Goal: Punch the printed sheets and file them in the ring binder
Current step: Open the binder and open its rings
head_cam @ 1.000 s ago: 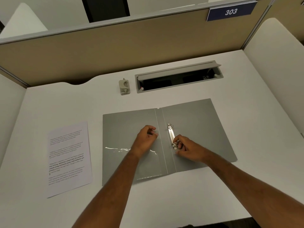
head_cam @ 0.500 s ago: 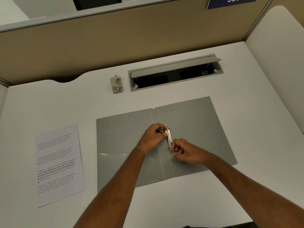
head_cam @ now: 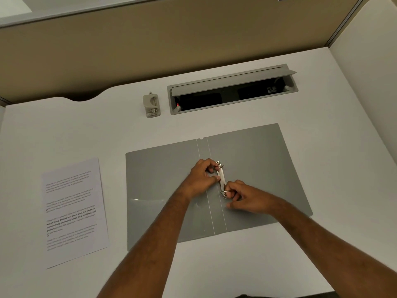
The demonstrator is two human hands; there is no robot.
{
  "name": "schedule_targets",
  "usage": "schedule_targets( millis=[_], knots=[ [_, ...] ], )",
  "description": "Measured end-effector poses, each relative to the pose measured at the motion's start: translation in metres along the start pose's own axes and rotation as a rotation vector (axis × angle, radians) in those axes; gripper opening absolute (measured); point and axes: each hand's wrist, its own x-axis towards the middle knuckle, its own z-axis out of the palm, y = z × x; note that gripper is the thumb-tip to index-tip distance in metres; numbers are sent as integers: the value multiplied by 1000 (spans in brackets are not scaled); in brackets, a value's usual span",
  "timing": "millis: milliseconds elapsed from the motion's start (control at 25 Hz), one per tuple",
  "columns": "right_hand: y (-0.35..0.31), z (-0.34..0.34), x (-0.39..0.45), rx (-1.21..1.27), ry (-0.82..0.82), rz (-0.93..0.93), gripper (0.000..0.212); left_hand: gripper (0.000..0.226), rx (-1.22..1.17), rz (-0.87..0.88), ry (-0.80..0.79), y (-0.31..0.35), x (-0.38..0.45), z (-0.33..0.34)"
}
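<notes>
Here your left hand [head_cam: 200, 177] pinches the far ring [head_cam: 219, 164] of the ring mechanism [head_cam: 222, 179], fingers curled round it, while your right hand [head_cam: 247, 197] pinches the near ring [head_cam: 224, 192] the same way. The mechanism sits just right of the spine of the grey ring binder [head_cam: 257, 160], which lies open and flat on the white table [head_cam: 322, 244]. At 9 o'clock from the binder, just beside it, the printed sheets [head_cam: 74, 211] lie flat. At 11 o'clock, well apart from your hands, the small hole punch [head_cam: 151, 105] stands, with an open cable hatch [head_cam: 232, 89] just to its right.
</notes>
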Motion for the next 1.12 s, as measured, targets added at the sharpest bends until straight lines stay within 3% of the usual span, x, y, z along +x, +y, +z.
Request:
schedule_targets(
  millis=[880,1120],
  knots=[
    [-8,5,-5,-1,101,-8,24,19,-47,-8,27,4,-2,-1],
    [-12,18,-12,-1,200,-8,31,37,-84,37,55,4,-26,2]
  ],
)
